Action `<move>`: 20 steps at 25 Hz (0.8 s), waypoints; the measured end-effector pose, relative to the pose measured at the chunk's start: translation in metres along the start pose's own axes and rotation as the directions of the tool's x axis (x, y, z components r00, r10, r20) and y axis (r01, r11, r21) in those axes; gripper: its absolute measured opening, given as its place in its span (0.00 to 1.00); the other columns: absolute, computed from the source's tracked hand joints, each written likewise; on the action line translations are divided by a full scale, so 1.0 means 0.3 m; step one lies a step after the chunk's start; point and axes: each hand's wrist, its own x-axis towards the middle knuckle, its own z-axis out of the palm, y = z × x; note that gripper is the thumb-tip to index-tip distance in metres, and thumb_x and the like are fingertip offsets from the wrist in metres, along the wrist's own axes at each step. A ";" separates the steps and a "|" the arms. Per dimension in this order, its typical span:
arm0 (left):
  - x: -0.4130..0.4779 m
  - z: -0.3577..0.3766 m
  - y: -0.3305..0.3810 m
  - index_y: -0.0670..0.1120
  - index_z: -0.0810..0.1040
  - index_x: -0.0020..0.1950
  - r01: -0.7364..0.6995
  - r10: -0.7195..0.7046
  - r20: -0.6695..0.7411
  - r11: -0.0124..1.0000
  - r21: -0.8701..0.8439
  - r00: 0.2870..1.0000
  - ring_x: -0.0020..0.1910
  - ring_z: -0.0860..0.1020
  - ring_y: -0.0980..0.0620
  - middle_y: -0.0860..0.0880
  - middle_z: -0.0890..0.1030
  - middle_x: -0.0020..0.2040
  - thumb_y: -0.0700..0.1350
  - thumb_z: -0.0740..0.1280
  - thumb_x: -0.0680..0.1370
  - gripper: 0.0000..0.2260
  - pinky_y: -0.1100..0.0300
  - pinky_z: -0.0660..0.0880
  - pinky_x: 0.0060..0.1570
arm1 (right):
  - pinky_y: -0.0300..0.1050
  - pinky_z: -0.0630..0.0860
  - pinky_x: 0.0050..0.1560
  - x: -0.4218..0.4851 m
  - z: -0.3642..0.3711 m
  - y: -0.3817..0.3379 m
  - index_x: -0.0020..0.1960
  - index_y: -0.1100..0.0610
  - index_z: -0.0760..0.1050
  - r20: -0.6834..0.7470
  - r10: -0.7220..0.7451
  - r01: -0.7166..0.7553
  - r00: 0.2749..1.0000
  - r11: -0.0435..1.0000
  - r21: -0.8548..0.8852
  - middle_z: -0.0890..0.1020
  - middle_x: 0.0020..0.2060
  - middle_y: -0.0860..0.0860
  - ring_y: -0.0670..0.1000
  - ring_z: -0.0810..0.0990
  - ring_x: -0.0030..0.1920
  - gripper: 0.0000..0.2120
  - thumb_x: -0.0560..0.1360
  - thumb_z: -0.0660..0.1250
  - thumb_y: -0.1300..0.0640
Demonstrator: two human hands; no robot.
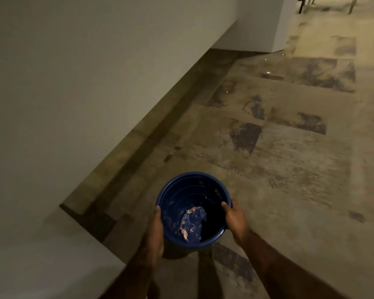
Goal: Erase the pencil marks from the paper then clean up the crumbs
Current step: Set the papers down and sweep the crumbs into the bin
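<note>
A round blue bin (181,186) is low in the middle of the head view, above a patchy stone floor. My left hand (154,229) grips its left rim, and my right hand (234,219) grips its right rim, thumb hooked inside. At the bottom of the bin lies a crumpled dark wrapper (191,225) with pale specks. No paper, eraser or pencil marks are in view.
A pale wall (84,72) runs along the left with a dark skirting strip (151,134) at its foot. A pale ledge (41,266) fills the lower left corner. The tan and dark tiled floor (289,147) stretches away right; furniture legs (352,3) show at top right.
</note>
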 end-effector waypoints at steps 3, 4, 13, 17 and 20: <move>0.017 0.044 -0.058 0.51 0.78 0.70 -0.023 0.025 0.057 0.999 -0.037 0.998 0.63 0.81 0.46 0.47 0.83 0.63 0.65 0.53 0.84 0.25 0.41 0.75 0.67 | 0.57 0.80 0.59 0.120 -0.007 0.149 0.65 0.57 0.74 0.015 0.008 -0.007 1.000 1.000 -0.030 0.82 0.55 0.55 0.54 0.83 0.54 0.12 0.84 0.59 0.58; 0.024 0.049 -0.070 0.52 0.78 0.70 -0.004 0.006 0.052 0.999 -0.043 0.999 0.62 0.82 0.46 0.47 0.84 0.63 0.64 0.52 0.84 0.25 0.41 0.75 0.66 | 0.58 0.80 0.59 0.144 -0.005 0.178 0.65 0.57 0.74 0.024 0.007 -0.006 1.000 0.999 -0.040 0.83 0.55 0.55 0.55 0.83 0.54 0.12 0.84 0.59 0.58; 0.125 -0.011 -0.196 0.43 0.77 0.67 0.074 -0.073 0.027 0.995 -0.064 0.997 0.62 0.80 0.39 0.39 0.82 0.62 0.54 0.54 0.87 0.20 0.44 0.77 0.61 | 0.57 0.81 0.57 0.191 0.004 0.326 0.62 0.56 0.75 0.094 0.047 -0.033 0.995 0.989 -0.145 0.84 0.54 0.55 0.54 0.84 0.53 0.09 0.83 0.62 0.58; 0.119 -0.020 -0.199 0.44 0.82 0.58 0.089 -0.091 0.015 0.991 0.103 0.996 0.56 0.83 0.39 0.38 0.85 0.55 0.52 0.54 0.87 0.19 0.39 0.77 0.63 | 0.56 0.81 0.57 0.183 -0.014 0.335 0.62 0.56 0.75 0.072 0.100 -0.084 0.992 0.978 -0.193 0.84 0.53 0.54 0.53 0.84 0.52 0.12 0.83 0.62 0.52; 0.145 -0.050 -0.229 0.41 0.82 0.61 0.137 -0.136 -0.017 0.962 0.237 0.991 0.51 0.86 0.42 0.42 0.87 0.49 0.52 0.60 0.86 0.17 0.40 0.79 0.60 | 0.51 0.80 0.53 0.146 -0.018 0.318 0.60 0.55 0.73 0.050 0.102 -0.082 0.994 0.949 -0.304 0.82 0.53 0.53 0.52 0.82 0.50 0.13 0.82 0.62 0.47</move>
